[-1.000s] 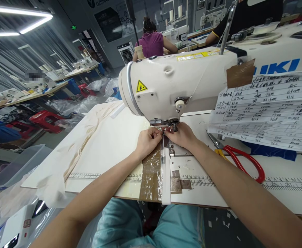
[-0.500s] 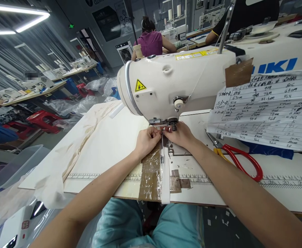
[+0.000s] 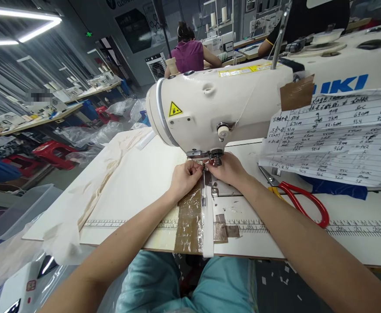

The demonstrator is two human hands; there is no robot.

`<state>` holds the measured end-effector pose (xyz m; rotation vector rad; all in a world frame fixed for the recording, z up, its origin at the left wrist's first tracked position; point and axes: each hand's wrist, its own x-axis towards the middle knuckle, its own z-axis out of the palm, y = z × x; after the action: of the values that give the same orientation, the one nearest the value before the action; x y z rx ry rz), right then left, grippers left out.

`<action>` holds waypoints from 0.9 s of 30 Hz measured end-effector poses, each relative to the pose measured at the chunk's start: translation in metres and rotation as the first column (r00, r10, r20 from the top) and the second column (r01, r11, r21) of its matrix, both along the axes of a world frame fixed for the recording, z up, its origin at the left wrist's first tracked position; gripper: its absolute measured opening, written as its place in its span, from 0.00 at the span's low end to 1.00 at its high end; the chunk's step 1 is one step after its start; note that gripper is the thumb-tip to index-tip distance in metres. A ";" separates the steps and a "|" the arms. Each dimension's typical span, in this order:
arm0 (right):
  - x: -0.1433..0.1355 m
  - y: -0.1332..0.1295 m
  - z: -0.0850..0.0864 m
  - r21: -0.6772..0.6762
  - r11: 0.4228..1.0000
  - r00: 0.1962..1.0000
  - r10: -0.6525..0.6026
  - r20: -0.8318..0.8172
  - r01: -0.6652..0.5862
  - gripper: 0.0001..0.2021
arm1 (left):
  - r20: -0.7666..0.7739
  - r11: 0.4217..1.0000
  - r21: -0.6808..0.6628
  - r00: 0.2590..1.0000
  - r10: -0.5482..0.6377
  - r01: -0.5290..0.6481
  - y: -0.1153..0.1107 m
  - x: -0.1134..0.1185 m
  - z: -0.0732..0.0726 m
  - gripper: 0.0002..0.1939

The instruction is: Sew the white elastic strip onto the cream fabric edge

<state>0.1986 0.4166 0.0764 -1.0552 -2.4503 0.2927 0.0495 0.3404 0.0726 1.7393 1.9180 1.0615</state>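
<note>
A white sewing machine (image 3: 216,104) stands over the table. Under its needle area, my left hand (image 3: 186,177) is closed in a pinch at the upper end of a white strip (image 3: 208,221); what lies between the fingertips is too small to name. My right hand (image 3: 227,168) is just right of it, fingers bent and partly hidden behind the presser parts. The two sets of fingertips nearly meet. From there the strip runs down over the table's front edge, beside brown tape (image 3: 189,221).
Red-handled scissors (image 3: 303,200) lie right of my right forearm. A handwritten paper (image 3: 337,134) hangs from the machine. Pale fabric (image 3: 102,187) lies along the table's left side. A plastic bin (image 3: 17,213) is at the left. A person in purple (image 3: 190,56) sits beyond the machine.
The whole view has shifted very slightly. Both hands keep nearly the same place and pose at the needle area.
</note>
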 end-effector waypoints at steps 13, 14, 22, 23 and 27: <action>0.011 -0.009 0.007 0.070 0.992 0.994 0.104 -0.032 -0.101 0.07 | 0.023 0.990 0.020 0.990 -0.139 0.138 -0.005 -0.006 0.000 0.12; 0.011 -0.009 0.006 0.079 0.992 0.994 0.105 -0.034 -0.102 0.07 | 0.022 0.990 0.018 0.990 -0.143 0.142 -0.004 -0.006 0.000 0.12; 0.010 -0.009 0.004 0.126 0.988 0.996 0.092 -0.021 -0.089 0.08 | 0.038 0.988 -0.009 0.987 -0.156 0.157 -0.004 -0.007 0.003 0.11; 0.011 -0.009 0.004 0.127 0.988 0.996 0.085 -0.014 -0.082 0.09 | 0.036 0.987 -0.002 0.986 -0.161 0.162 -0.005 -0.007 0.003 0.11; 0.012 -0.012 0.009 0.119 0.991 0.997 0.055 0.046 -0.061 0.09 | 0.012 0.984 0.030 0.984 -0.175 0.175 -0.008 -0.009 0.005 0.09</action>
<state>0.2105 0.4043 0.0857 -0.9495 -2.5050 0.1397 0.0407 0.3322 0.0779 1.8716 1.7122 1.0385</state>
